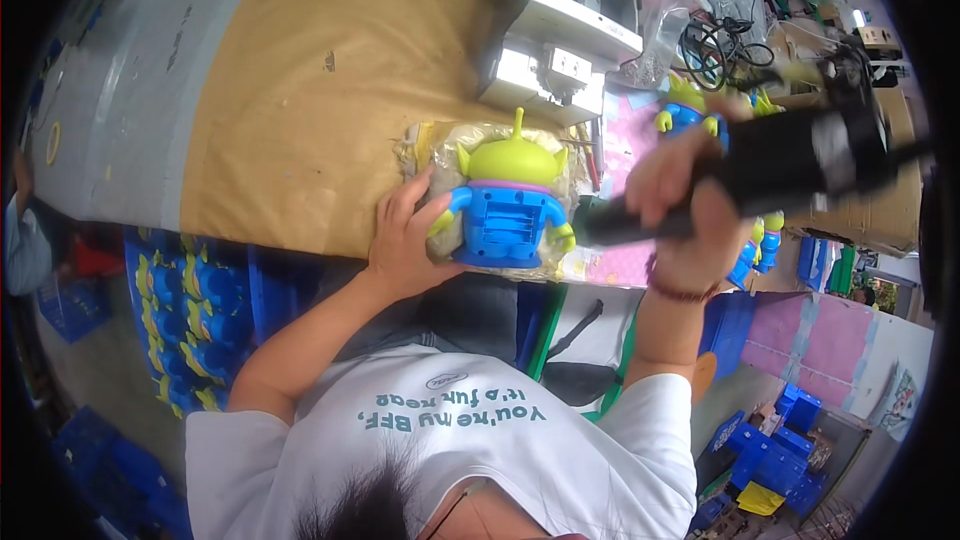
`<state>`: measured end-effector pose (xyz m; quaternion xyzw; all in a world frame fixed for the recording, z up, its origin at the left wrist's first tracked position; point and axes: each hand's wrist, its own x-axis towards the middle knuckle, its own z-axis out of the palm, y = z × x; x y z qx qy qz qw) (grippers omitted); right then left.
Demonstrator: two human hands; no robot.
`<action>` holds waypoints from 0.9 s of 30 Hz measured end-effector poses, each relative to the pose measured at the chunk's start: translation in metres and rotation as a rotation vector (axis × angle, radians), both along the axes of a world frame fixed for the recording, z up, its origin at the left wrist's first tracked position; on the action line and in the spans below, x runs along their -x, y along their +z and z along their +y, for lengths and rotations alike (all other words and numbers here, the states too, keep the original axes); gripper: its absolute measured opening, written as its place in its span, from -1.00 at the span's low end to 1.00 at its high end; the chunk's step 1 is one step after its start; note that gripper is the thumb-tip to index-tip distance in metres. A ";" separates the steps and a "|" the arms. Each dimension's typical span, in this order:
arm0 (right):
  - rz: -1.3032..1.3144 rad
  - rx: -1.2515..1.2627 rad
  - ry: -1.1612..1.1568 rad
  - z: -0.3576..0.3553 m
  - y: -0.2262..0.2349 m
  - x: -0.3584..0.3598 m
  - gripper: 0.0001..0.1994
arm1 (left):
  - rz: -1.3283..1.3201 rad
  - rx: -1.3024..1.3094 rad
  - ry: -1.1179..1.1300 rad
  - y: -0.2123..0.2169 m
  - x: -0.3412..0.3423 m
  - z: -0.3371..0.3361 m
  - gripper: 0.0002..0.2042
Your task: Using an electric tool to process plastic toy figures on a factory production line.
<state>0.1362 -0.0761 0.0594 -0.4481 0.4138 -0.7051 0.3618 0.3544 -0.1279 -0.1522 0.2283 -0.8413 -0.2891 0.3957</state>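
A green-headed toy alien figure [510,205] with a blue body lies back-up, its slotted battery compartment facing me. Beneath it is a pad wrapped in clear plastic [447,155] at the table's front edge. My left hand [408,235] grips the figure's left side, fingers at its arm and thumb by its base. To the right, my right hand [690,195] is wrapped round a black electric screwdriver [790,165], blurred by motion. The tool's narrow end points left, close to the figure's right arm; its exact tip is too blurred to make out.
Brown paper [300,90] covers the table. A white device [575,10] stands at the back, a power socket block [565,70] before it. More alien figures [685,110] stand at the right; others fill a blue crate [190,310] at lower left. Black cables [735,50] lie behind.
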 end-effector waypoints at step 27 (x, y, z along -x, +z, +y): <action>0.187 0.181 0.310 0.031 -0.043 -0.011 -0.57 | -0.016 0.010 0.007 0.000 -0.003 0.001 -0.14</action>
